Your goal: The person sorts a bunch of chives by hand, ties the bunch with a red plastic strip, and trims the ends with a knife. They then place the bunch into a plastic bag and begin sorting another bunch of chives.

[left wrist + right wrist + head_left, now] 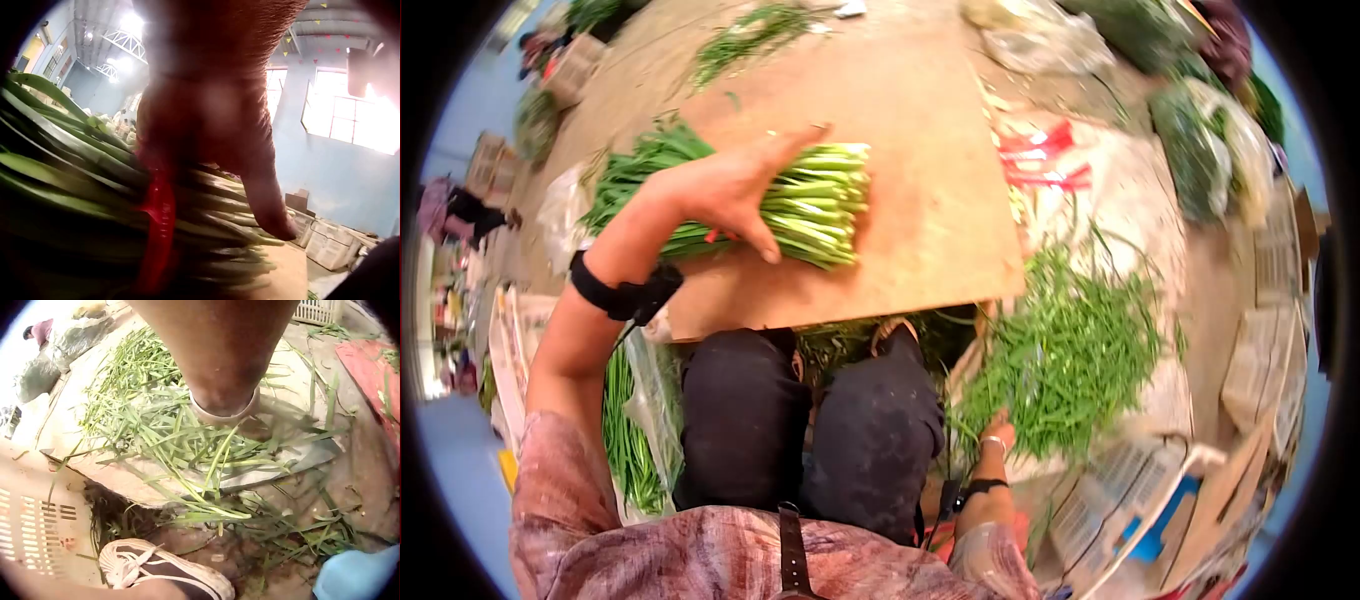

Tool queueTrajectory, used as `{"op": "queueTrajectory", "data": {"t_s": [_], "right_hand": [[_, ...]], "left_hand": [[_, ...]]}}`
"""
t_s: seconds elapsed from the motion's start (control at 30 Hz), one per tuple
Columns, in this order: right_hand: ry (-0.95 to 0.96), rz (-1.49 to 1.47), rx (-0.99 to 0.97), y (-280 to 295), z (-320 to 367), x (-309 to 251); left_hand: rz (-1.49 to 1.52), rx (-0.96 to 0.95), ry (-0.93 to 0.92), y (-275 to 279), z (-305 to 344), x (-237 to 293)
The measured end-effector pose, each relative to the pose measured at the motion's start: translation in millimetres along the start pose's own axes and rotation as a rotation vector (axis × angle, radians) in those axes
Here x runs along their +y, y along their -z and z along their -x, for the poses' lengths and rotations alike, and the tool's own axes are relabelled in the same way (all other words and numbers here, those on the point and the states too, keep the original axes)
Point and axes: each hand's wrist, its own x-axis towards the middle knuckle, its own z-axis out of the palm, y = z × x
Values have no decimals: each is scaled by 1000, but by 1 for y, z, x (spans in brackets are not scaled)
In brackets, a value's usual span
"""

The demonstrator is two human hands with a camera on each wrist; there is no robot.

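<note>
A thick bundle of garlic chives (825, 205) lies on the wooden board (930, 220), its pale cut ends to the right and leaves to the left. My left hand (725, 190) is spread across the top of it, thumb towards the near side and fingers towards the far side. In the left wrist view a red band (160, 231) circles the bundle below the thumb. My right hand (998, 428) reaches down at the near edge of a heap of loose green leaves (1085, 345); leaves hide its fingers, and I cannot tell whether they hold any.
Red strips (1040, 160) lie on the sheet right of the board. A white plastic crate (1115, 490) stands at lower right. Bagged greens (1190, 150) sit at far right. More chives (630, 430) lie by my left leg, and loose stalks (750, 40) beyond the board.
</note>
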Motion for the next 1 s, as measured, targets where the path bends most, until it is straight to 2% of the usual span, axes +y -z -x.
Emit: {"op": "queueTrajectory", "data": {"t_s": [0.03,0.13,0.17,0.2,0.3,0.33,0.37,0.43,0.47,0.5,0.57,0.6,0.63,0.7,0.77,0.8,0.83,0.9,0.97,1.0], "right_hand": [[-58,34,30,-7,-3,1],[-160,58,53,-4,-7,-17],[-221,43,36,-1,-5,-20],[-140,60,14,3,-2,-20],[-170,-17,60,21,9,-26],[-115,-69,186,11,2,-13],[-115,-69,198,12,-7,5],[83,-334,63,38,0,7],[-95,-572,-89,58,9,0],[-93,-571,-76,82,26,-9],[-181,-1188,-324,125,55,-26],[-139,-1431,-366,146,74,-36],[-33,-1545,-335,153,86,-39],[43,-1438,-123,153,99,-41],[-9,-899,-112,149,100,-26],[-36,-862,-313,162,115,-29],[-30,-868,-303,173,132,-38],[202,-771,-489,188,180,-69],[312,-910,-379,203,229,-114],[389,-912,-390,210,243,-131]], "left_hand": [[-45,14,-47,-1,-4,0],[-122,-27,45,-3,-9,10],[-228,-35,78,-5,-12,15],[-333,-46,109,-6,-12,19],[-448,-37,183,-9,-13,29],[-400,-23,181,-14,-12,28],[-396,-13,176,-18,-13,28],[-402,-62,260,-23,-15,33],[-399,-47,257,-22,-15,33],[-394,-37,250,-22,-17,36],[-356,-108,305,-19,-19,38],[-355,-63,249,-23,-18,30],[-352,-56,241,-25,-18,29],[-255,-68,291,-26,-19,31],[-288,11,266,-29,-17,33],[-262,45,278,-33,-18,29],[-236,77,293,-37,-19,24],[-233,123,274,-43,-20,17],[-314,165,219,-44,-19,14],[-295,147,228,-43,-19,15]]}}
